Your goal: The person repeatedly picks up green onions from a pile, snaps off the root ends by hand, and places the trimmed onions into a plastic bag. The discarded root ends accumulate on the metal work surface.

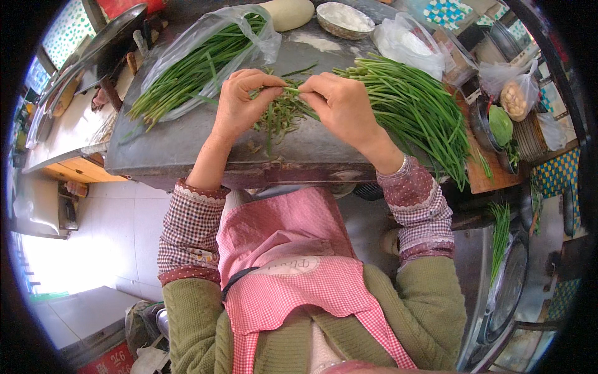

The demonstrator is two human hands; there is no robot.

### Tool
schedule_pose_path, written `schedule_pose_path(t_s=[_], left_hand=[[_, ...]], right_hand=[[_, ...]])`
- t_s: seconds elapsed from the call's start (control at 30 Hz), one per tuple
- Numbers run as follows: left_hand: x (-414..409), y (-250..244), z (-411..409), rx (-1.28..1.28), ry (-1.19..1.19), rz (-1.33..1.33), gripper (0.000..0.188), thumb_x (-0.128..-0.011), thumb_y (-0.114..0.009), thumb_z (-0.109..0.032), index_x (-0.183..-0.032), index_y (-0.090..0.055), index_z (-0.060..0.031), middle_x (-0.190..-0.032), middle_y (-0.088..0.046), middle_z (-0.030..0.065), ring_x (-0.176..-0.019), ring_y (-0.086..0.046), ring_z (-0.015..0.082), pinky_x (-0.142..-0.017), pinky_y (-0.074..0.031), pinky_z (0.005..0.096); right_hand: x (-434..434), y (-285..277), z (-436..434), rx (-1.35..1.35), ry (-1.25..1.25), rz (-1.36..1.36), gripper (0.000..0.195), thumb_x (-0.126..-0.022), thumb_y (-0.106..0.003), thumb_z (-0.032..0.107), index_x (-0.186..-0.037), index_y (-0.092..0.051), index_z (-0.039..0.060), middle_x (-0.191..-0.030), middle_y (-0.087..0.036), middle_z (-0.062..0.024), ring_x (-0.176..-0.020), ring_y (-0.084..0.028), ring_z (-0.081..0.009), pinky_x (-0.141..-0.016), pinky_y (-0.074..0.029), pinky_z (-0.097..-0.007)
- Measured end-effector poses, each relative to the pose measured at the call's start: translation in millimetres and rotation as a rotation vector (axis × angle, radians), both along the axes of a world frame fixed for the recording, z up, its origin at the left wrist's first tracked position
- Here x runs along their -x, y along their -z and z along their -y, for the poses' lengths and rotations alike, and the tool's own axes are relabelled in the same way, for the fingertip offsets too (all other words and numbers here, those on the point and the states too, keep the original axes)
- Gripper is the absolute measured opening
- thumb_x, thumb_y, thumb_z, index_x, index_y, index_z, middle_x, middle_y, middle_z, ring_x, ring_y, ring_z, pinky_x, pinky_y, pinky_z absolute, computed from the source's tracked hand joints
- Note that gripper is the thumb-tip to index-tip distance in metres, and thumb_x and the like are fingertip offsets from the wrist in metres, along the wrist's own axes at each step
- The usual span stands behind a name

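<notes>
Between the fingertips of my left hand [246,99] and my right hand [342,99] is the pale end of a garlic chive stalk [292,89]; both hands pinch it. Under them lies a loose heap of chive trimmings [281,117] on the dark worktop [187,145]. To the left, a bunch of uncut-looking chives [201,65] rests in an open clear plastic bag [273,44]. A large pile of chives [413,100] spreads out by my right hand, its pale ends toward the back and its green leaves hanging over the front edge.
At the back sit a lump of dough [290,14], a bowl of white flour [345,19] and a plastic bag with white contents [406,42]. A wooden board [483,175] on the right borders a dark bowl with a green vegetable [500,125]. A wok [110,32] stands at far left.
</notes>
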State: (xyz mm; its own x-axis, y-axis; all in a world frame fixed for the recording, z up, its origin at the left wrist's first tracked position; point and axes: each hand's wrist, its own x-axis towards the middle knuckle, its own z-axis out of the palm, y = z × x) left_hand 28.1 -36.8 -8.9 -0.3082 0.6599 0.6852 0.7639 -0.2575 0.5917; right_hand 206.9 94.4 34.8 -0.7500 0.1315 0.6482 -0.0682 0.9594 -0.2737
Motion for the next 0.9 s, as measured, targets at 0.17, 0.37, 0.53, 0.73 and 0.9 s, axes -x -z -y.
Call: schedule_pose_path(t_s=[0.17,0.37,0.53,0.73,0.9], left_hand=[[5,7,0,-0.025,-0.024,-0.015,0.018,-0.080,-0.066,-0.002,-0.094,-0.078,-0.0051,-0.088,-0.075,0.0094,-0.086,-0.071,0.0262,-0.086,-0.052,0.0379],[1,8,3,-0.063,-0.035,0.292,0.020,-0.085,-0.063,0.000,-0.100,-0.077,-0.0001,-0.099,-0.077,0.0076,-0.095,-0.069,0.0137,-0.087,-0.052,0.0286],[4,9,5,0.076,-0.082,0.230,0.018,-0.087,-0.064,-0.001,-0.100,-0.076,0.0022,-0.094,-0.076,0.0068,-0.092,-0.069,0.0114,-0.085,-0.052,0.0270],[9,16,2,-0.049,-0.016,0.459,0.017,-0.083,-0.068,-0.004,-0.097,-0.077,0.0021,-0.090,-0.077,0.0128,-0.083,-0.074,0.0181,-0.081,-0.056,0.0296],[-2,4,7,-0.009,-0.105,0.183,0.016,-0.083,-0.072,-0.003,-0.098,-0.077,0.0007,-0.091,-0.077,0.0079,-0.090,-0.070,0.0138,-0.085,-0.053,0.0293]], right_hand=[[-1,3,1,-0.002,0.012,0.004,0.008,-0.086,-0.073,0.013,-0.089,-0.071,0.0056,-0.083,-0.069,-0.0127,-0.073,-0.068,-0.0340,-0.064,-0.053,-0.0415],[-4,-3,-1,0.037,0.025,-0.022,0.008,-0.086,-0.072,0.014,-0.087,-0.070,0.0062,-0.082,-0.069,-0.0127,-0.075,-0.068,-0.0354,-0.064,-0.053,-0.0444],[-3,-1,1,-0.014,0.010,-0.019,0.009,-0.085,-0.075,0.006,-0.091,-0.072,0.0014,-0.083,-0.070,-0.0133,-0.068,-0.068,-0.0274,-0.060,-0.051,-0.0341],[-4,2,0,0.060,0.019,-0.014,0.011,-0.085,-0.073,0.015,-0.086,-0.070,0.0048,-0.081,-0.070,-0.0135,-0.074,-0.069,-0.0353,-0.064,-0.053,-0.0433],[-3,1,-3,0.112,0.047,0.003,0.011,-0.085,-0.074,0.015,-0.083,-0.070,0.0048,-0.080,-0.071,-0.0144,-0.073,-0.070,-0.0344,-0.063,-0.053,-0.0423]])
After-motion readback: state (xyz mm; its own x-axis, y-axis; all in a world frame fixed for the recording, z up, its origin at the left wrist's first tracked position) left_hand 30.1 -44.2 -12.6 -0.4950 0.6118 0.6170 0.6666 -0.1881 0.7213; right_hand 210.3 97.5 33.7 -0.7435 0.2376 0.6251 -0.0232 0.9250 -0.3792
